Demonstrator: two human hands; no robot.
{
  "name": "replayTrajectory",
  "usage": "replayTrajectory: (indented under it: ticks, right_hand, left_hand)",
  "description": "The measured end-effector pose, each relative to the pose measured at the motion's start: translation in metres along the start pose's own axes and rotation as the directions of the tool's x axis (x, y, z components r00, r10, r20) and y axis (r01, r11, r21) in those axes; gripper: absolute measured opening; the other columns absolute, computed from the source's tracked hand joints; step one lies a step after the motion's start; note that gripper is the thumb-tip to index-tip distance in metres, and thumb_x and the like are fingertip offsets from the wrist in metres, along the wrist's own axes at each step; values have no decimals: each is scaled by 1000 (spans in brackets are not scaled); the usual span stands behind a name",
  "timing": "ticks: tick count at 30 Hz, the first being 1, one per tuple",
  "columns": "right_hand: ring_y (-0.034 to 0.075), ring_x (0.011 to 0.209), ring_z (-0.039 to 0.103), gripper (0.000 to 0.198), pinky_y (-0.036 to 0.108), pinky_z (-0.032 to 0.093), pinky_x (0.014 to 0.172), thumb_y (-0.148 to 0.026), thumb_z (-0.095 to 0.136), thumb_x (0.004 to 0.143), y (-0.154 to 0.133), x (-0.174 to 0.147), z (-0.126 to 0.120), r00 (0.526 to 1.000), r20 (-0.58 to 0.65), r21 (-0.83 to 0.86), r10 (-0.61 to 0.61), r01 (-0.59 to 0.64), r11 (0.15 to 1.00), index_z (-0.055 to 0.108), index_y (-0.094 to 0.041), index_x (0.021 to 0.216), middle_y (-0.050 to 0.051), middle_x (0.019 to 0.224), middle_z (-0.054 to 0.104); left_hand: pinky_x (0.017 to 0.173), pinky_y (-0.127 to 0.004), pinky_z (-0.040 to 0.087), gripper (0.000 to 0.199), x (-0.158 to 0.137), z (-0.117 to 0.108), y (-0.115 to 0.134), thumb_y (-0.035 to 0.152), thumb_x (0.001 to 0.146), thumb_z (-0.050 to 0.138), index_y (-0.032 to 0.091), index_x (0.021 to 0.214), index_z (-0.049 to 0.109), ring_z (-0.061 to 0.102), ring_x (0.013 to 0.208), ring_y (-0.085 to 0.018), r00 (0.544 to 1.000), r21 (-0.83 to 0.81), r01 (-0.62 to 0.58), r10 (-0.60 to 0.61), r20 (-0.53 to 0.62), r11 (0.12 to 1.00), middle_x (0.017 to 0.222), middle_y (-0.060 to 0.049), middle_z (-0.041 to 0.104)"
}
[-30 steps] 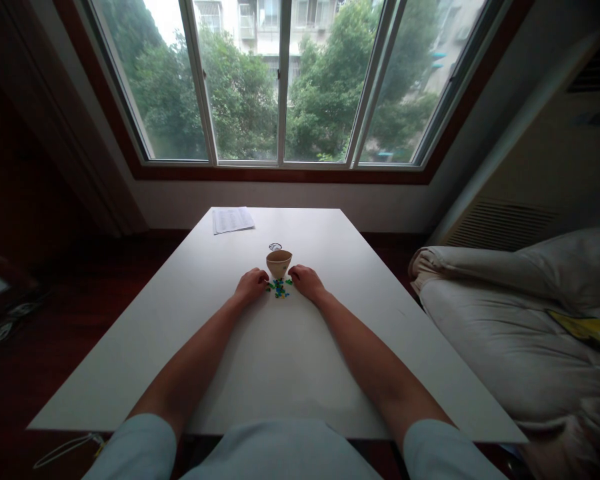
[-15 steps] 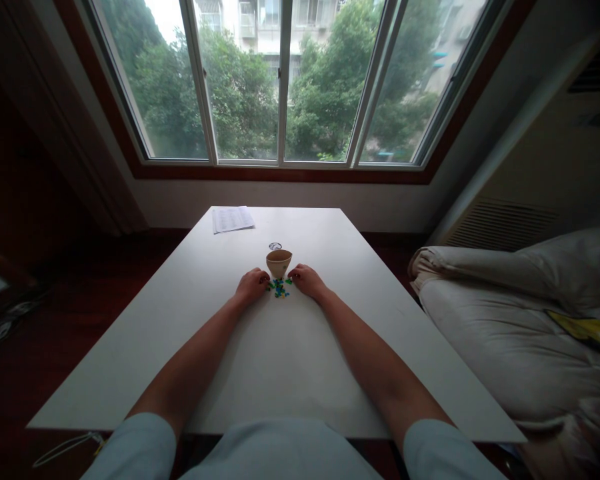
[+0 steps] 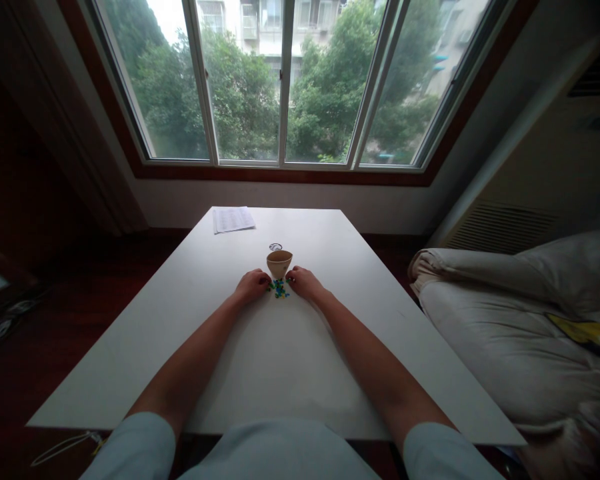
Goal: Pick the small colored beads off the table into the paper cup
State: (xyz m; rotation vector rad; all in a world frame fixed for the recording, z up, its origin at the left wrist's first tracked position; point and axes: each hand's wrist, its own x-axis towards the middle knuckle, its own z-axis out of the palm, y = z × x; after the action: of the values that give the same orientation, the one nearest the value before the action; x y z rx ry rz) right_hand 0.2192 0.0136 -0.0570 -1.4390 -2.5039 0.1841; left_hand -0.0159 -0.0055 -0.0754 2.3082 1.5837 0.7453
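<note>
The cup (image 3: 279, 268) stands upright on the table (image 3: 280, 380), about midway between the left and right edges. The pieces (image 3: 280, 289) lie loose just beside its base, on the near-edge side. The left hand (image 3: 253, 285) is at the left of the pieces, fingers curled; whether it grips a piece cannot be told. The right hand (image 3: 304, 283) is at their right, fingers bent; its grip cannot be told either. Papers (image 3: 233, 219) lie at the table's far left corner.

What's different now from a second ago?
The right hand has edged inward, to the left, beside the bits; the left hand barely shifted. Whether either took hold of any is too small to tell. The bowl and papers stayed put.
</note>
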Motion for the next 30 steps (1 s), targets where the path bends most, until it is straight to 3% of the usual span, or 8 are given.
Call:
replayTrajectory:
  ticks: [13,22,30]
  right_hand:
    - [16,90,60,12,23,39,79,-19,58,91,-1,-2,3,999,-50,55,-9,12,998,69,-20,96,6,99,65]
    - [16,89,61,28,24,40,79,-17,62,89,-2,-3,7,996,-92,105,14,-5,994,65,-21,116,6,103,66]
    - [17,91,60,17,24,40,80,-19,58,91,-3,-2,7,998,-64,43,7,-4,999,72,-21,101,7,102,64]
  left_hand:
    - [71,-26,45,21,0,5,-3,20,82,62,25,94,79,60,78,-15,999,-39,-23,22,-32,999,90,-3,66]
    - [71,-26,45,22,-1,6,-2,19,81,62,25,94,78,58,76,-14,999,-49,-16,14,-37,999,88,-2,64]
    - [72,-25,45,20,-3,6,3,20,79,63,24,93,77,58,77,-14,999,-44,-35,35,-11,998,87,-2,64]
